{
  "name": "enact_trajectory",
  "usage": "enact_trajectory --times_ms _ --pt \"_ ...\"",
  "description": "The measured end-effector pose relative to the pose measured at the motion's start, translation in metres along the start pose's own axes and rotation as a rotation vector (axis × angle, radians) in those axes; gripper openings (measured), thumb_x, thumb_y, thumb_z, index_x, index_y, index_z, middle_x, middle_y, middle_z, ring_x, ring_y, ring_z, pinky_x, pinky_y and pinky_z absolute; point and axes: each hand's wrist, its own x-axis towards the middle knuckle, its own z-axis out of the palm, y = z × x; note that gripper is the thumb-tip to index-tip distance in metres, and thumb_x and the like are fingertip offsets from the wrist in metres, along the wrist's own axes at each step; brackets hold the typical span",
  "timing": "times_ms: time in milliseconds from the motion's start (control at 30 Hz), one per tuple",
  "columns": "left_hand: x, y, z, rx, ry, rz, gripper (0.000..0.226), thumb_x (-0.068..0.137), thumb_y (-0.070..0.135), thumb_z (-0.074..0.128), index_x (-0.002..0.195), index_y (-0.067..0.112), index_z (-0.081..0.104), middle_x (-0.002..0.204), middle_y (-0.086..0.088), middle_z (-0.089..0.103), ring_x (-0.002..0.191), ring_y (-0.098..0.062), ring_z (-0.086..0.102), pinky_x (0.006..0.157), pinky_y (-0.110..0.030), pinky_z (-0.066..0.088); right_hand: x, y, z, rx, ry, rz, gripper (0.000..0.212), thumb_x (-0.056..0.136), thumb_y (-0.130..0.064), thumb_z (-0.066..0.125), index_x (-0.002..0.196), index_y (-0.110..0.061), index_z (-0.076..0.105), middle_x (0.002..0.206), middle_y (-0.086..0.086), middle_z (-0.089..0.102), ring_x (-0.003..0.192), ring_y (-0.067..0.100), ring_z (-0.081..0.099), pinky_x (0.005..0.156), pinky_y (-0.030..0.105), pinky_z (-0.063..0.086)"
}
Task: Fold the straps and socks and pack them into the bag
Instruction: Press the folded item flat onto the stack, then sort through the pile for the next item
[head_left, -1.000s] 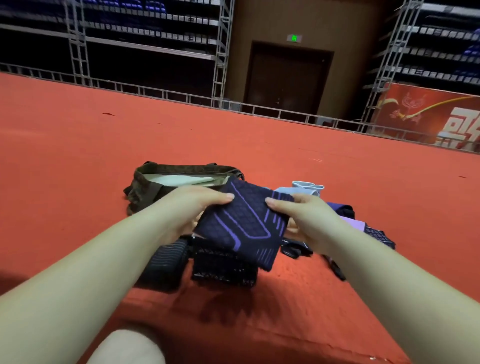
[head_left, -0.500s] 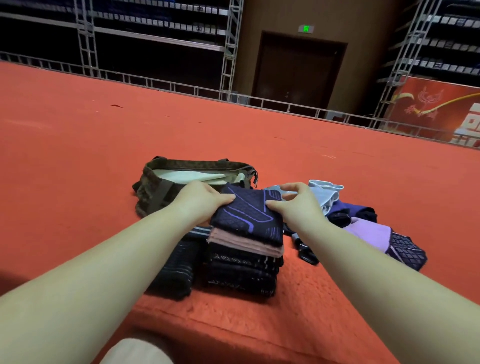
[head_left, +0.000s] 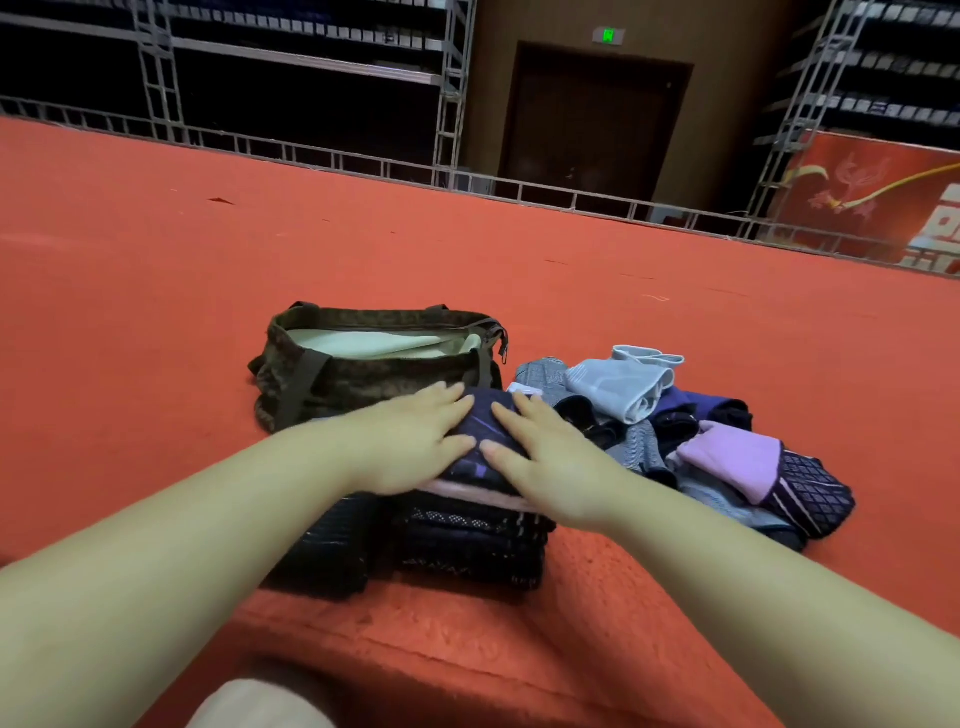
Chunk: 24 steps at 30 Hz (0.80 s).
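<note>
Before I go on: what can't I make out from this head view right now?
- Top of the folded stack: covered by the left hand and right hand.
- Inside of the bag: near wall hides the bottom.
- Loose pile: pieces overlap, count unclear.
- Person's knee: cut off by the bottom edge.

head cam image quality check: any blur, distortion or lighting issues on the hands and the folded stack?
Head view: strong wide-angle bend, the far railing curves and the forearms balloon at the frame's bottom; left hand and right hand look soft, fingertips slightly smeared; the dark folded stack loses detail in shadow; the bag is reasonably sharp; background stands are dim; no glare on the red carpet.
</note>
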Motion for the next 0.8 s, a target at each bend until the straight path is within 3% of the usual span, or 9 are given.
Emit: enact_trajectory --times_ms 100,200,333,433,500,533,600,733,800 --pt "-0.007 -0.005 0.021 -0.158 0.047 0.001 0.058 0.103 0.039 0.026 0.153 0.021 0.002 0.159 0.009 -0.009 0.143 -0.001 -0.012 0.116 -0.021 -0.005 -0.003 0.004 0.013 -0.044 0.010 -0.006 0.060 0.100 -0.048 0.028 0.152 -0.024 0.010 0.161 -0.002 -0.005 0.147 0.014 -0.008 0.120 0.037 0.003" --pt "-0.007 -0.006 0.023 -0.144 0.070 -0.021 0.058 0.103 0.040 0.025 0.153 0.021 0.002 0.159 0.010 -0.008 0.143 -0.001 -0.011 0.116 -0.021 -0.005 -0.001 0.004 0.017 -0.049 0.044 0.000 0.060 0.100 -0.048 0.028 0.152 -0.024 0.012 0.161 -0.001 -0.002 0.147 0.014 -0.006 0.120 0.037 0.004" --pt "-0.009 0.005 0.013 0.182 0.052 -0.040 0.058 0.103 0.042 0.017 0.153 0.018 0.000 0.161 0.001 -0.005 0.147 -0.011 -0.005 0.119 -0.029 0.001 -0.015 0.002 0.019 -0.010 0.132 0.001 0.060 0.099 -0.050 0.030 0.151 -0.024 0.017 0.161 -0.001 0.003 0.147 0.013 -0.004 0.119 0.034 0.005" --pt "-0.016 0.013 0.003 0.445 0.207 -0.041 0.056 0.103 0.044 0.016 0.151 0.017 0.019 0.159 -0.003 0.019 0.146 -0.017 0.014 0.118 -0.035 0.008 -0.042 0.012 0.015 -0.003 0.226 -0.027 0.061 0.097 -0.053 0.033 0.151 -0.026 0.021 0.160 -0.002 0.008 0.146 0.011 0.004 0.118 0.030 0.006" --pt "-0.021 0.026 -0.005 0.404 0.430 0.054 0.058 0.097 0.041 0.018 0.136 0.013 0.050 0.140 -0.005 0.051 0.132 -0.022 0.044 0.111 -0.037 0.026 -0.063 0.029 0.015 -0.023 0.270 -0.019 0.067 0.093 -0.062 0.029 0.150 -0.027 0.024 0.159 -0.002 0.015 0.145 0.013 0.012 0.117 0.028 0.011" --pt "-0.021 0.036 -0.006 0.359 0.518 0.138 0.057 0.092 0.039 0.022 0.120 0.011 0.064 0.121 -0.006 0.065 0.115 -0.024 0.058 0.103 -0.037 0.037 -0.073 0.040 0.015 -0.027 0.281 0.013 0.074 0.087 -0.069 0.023 0.149 -0.027 0.027 0.158 -0.001 0.020 0.144 0.014 0.017 0.117 0.029 0.014" --pt "-0.016 0.058 -0.001 0.276 0.663 0.304 0.044 0.085 0.032 0.035 0.092 0.012 0.074 0.091 -0.001 0.073 0.085 -0.023 0.068 0.085 -0.031 0.045 -0.090 0.065 0.018 -0.037 0.296 0.101 0.085 0.077 -0.072 0.015 0.146 -0.027 0.033 0.154 0.001 0.028 0.142 0.016 0.024 0.116 0.030 0.018" --pt "-0.004 0.119 0.028 0.077 0.596 0.457 0.036 0.084 0.033 0.040 0.085 0.020 0.074 0.085 0.008 0.072 0.077 -0.014 0.068 0.068 -0.024 0.054 -0.118 0.115 0.024 -0.081 0.339 0.228 0.058 0.091 -0.050 0.047 0.141 -0.022 0.040 0.148 0.002 0.037 0.138 0.018 0.032 0.113 0.030 0.023" --pt "0.006 0.143 0.048 -0.027 0.493 0.426 0.033 0.090 0.033 0.042 0.100 0.021 0.071 0.101 0.008 0.070 0.094 -0.012 0.066 0.080 -0.024 0.052 -0.127 0.136 0.028 -0.065 0.396 0.293 0.059 0.086 -0.050 0.046 0.135 -0.017 0.049 0.141 0.005 0.046 0.132 0.022 0.041 0.110 0.034 0.031"
